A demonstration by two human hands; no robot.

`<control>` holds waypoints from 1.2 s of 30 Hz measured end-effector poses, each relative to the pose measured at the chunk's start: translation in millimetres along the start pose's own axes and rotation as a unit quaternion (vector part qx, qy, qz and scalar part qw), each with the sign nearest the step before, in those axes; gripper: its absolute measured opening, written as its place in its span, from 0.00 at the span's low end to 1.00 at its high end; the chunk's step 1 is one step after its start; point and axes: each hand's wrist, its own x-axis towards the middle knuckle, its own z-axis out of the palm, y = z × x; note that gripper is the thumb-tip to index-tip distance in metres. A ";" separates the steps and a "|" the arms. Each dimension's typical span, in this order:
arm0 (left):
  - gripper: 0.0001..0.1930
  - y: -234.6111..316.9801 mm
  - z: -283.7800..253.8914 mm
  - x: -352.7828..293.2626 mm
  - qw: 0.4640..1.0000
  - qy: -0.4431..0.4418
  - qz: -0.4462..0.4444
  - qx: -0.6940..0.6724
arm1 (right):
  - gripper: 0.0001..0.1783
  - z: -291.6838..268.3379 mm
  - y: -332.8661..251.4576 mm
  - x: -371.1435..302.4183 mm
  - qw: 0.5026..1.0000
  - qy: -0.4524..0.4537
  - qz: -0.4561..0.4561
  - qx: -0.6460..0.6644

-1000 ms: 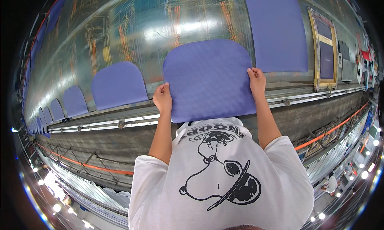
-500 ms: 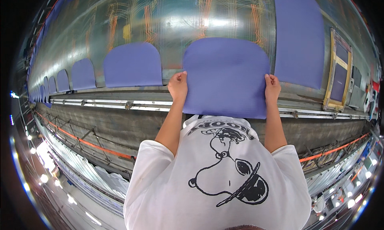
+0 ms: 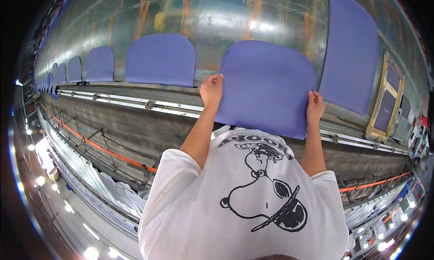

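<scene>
A purple sheet (image 3: 266,88) with a rounded far end lies in front of me, partly over the long table, its straight near edge reaching past the rail to my shirt. My left hand (image 3: 211,89) pinches its left edge. On the opposite edge, a little nearer to me, my right hand (image 3: 315,107) grips the sheet between thumb and fingers. Left of my left hand lies another rounded purple sheet (image 3: 160,60) on the table. A longer purple sheet (image 3: 350,56) rests to the right of my right hand.
More purple sheets (image 3: 99,64) run in a row along the table to the far left. A wood-framed screen (image 3: 385,97) lies at the right. Metal rails (image 3: 176,110) follow the table's near edge. The greenish tabletop (image 3: 217,20) carries orange and yellow marks.
The view has turned slightly, so the table now slants down to the right. Both hands keep their hold on the sheet's edges, and the sheet is tilted with them.
</scene>
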 end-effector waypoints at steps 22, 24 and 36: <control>0.18 -3.9 7.4 1.0 1.000 -0.008 0.015 0.022 | 0.16 -5.8 -6.4 -10.5 0.997 0.030 0.075 0.007; 0.18 -5.6 7.4 2.0 1.000 -0.012 0.015 0.018 | 0.16 -6.4 -7.1 -11.0 0.997 0.036 0.072 0.009; 0.20 -15.4 8.4 7.1 0.999 -0.010 0.027 0.031 | 0.17 -9.8 -17.5 -9.0 0.996 0.036 0.077 -0.027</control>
